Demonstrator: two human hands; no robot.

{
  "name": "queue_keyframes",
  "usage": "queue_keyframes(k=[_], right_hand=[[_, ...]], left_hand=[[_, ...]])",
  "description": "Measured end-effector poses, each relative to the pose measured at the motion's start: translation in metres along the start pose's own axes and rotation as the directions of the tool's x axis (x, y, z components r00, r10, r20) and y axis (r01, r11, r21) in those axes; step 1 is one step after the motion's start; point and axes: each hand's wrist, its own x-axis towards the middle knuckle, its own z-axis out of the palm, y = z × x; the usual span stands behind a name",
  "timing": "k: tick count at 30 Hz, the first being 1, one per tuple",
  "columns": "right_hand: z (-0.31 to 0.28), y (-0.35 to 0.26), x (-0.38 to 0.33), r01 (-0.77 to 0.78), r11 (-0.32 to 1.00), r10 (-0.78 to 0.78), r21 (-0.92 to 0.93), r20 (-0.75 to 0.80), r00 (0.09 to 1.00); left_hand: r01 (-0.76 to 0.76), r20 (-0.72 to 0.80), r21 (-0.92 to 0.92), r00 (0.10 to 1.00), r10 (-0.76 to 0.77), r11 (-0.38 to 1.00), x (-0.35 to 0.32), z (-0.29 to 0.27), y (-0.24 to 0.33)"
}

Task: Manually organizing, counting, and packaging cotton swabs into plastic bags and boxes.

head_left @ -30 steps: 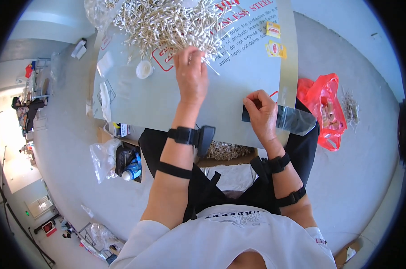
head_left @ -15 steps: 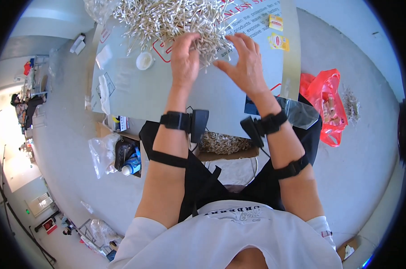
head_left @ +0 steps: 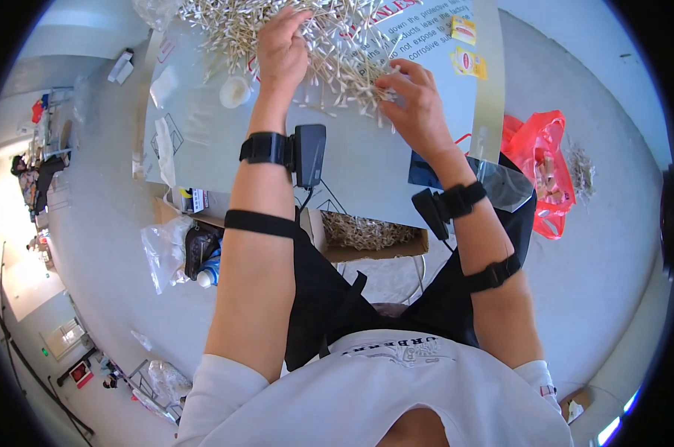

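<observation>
A loose heap of white-tipped cotton swabs (head_left: 225, 33) is spread over the far part of the table. My left hand (head_left: 283, 56) is over the heap, its fingers stretched and slightly bent toward the right among the swabs; its thumb is mostly hidden. Lower and to the right, my right hand (head_left: 419, 108) has its thumb and fingers drawn together round the ends of a few swabs at the heap's near right edge. A small round white tub (head_left: 235, 92) stands left of my left wrist.
Two yellow packets (head_left: 468, 62) lie at the table's right side, white tissue (head_left: 163, 153) at its left. Below the near edge is a cardboard box (head_left: 378, 253) of swabs. A red plastic bag (head_left: 549, 134) is on the right, a clear bag (head_left: 162, 249) on the left.
My left hand has moved up and left, farther over the heap. My right hand has dropped slightly, and its spread fingers have closed on swabs. The near swabs are spread wider.
</observation>
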Motion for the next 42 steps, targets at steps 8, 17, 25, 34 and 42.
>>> queue_keyframes(k=[8, 17, 25, 34, 42], right_hand=[[-0.031, 0.006, -0.024, -0.241, 0.945, 0.302, 0.220, -0.307, 0.903], [-0.036, -0.026, -0.059, -0.290, 0.954, 0.300, 0.081, -0.167, 0.939], [-0.033, -0.040, -0.083, -0.143, 0.979, 0.127, -0.143, -0.115, 0.985], [-0.037, -0.039, -0.084, -0.147, 0.986, 0.139, -0.080, -0.101, 0.985], [-0.039, -0.043, -0.089, -0.111, 0.992, 0.109, -0.062, -0.043, 0.993]], left_hand=[[0.220, -0.061, 0.032, 0.974, -0.218, 0.975, -0.084, -0.025, 0.086], [0.104, 0.194, 0.110, 0.973, -0.124, 0.988, -0.100, -0.001, 0.146], [0.098, 0.243, 0.104, 0.963, -0.121, 0.990, -0.139, -0.009, 0.165], [0.173, 0.051, 0.237, 0.980, -0.190, 0.956, -0.108, -0.037, 0.095], [0.163, 0.233, 0.065, 0.957, -0.173, 0.985, -0.125, -0.009, 0.148]])
